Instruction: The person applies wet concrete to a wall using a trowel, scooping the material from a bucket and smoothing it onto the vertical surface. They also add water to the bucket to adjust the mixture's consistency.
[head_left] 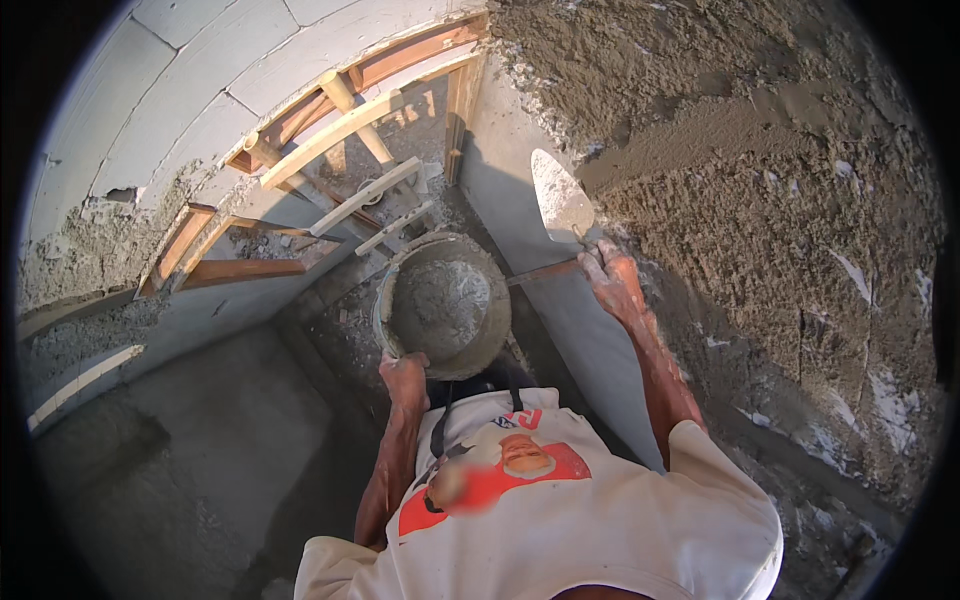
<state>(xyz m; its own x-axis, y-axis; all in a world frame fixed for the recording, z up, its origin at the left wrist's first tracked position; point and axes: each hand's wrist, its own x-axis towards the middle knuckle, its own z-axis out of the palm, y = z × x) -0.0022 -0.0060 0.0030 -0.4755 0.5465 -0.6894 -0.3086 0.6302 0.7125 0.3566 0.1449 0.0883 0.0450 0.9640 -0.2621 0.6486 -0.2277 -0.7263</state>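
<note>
My left hand (404,378) is closed on the near rim of a round bucket (492,335), held in front of my waist. Wet grey mortar (440,300) lies inside it, and its rim is crusted with the same stuff. Out to the right, my right hand (612,275) grips a trowel (562,198) by its handle, which the fingers mostly hide. The trowel's pointed blade is smeared with pale mortar and points away from me. It is beside the wall (740,190) on the right, which bears rough, wet plaster; I cannot tell whether the blade touches it.
Wooden frames (465,120) line openings in the block wall (190,70) ahead and left. Light timber battens (370,195) and poles stand beyond the bucket. A smooth grey panel-like surface (590,340) runs below the plastered wall. Grey floor (190,450) spreads at lower left.
</note>
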